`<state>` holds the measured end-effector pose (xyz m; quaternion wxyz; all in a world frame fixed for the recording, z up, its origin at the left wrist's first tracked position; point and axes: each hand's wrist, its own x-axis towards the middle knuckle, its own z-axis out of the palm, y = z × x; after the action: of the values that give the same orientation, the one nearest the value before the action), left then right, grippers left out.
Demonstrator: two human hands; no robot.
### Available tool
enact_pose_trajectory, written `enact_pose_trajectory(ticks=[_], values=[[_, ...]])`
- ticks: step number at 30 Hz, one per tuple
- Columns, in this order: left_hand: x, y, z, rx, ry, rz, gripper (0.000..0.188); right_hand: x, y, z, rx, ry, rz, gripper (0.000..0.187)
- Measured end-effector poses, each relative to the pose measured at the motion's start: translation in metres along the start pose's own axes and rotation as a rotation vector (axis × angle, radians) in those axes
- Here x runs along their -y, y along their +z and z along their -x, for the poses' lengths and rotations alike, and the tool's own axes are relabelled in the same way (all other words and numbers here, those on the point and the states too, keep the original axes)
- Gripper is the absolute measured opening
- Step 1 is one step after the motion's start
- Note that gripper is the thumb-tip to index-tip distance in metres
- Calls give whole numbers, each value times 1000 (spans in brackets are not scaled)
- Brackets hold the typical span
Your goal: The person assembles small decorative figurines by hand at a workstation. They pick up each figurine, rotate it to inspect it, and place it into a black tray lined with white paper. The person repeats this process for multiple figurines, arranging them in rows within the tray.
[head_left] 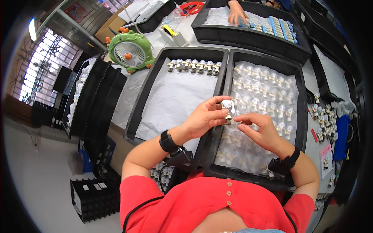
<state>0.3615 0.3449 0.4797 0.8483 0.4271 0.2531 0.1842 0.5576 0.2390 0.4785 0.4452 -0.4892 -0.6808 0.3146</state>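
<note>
A small figurine with a white head and a dark base [228,110] is held upright between the thumb and fingers of my left hand [204,118]. My right hand [262,130] is close by on the figurine's right. Its index finger and thumb point at the figurine's lower part, tips slightly apart; whether they touch it I cannot tell. Both hands are over the adjoining rims of two black trays. In the left tray [142,103], a row of several similar figurines [194,66] stands at the far end on white sheeting. Rows of figurines under translucent film fill the right tray [301,128].
A green fan [131,52] and a tape dispenser [173,37] stand beyond the left tray. Another person's hand [236,15] reaches into a far black tray [248,35]. Loose figurines [325,120] lie at right. Stacked black trays [95,97] stand at left.
</note>
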Motion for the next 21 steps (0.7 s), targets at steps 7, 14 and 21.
enact_pose_trajectory(ticks=[7,14,21], values=[[-63,-84,-14,-339,288,-671,41,3,-3,-2,6,34,29,16],[-81,-224,-37,-1008,340,-1540,39,-3,-1,-3,35,57,22,16],[-71,-231,-55,-1048,193,-1718,33,-5,-1,-3,41,87,25,16]])
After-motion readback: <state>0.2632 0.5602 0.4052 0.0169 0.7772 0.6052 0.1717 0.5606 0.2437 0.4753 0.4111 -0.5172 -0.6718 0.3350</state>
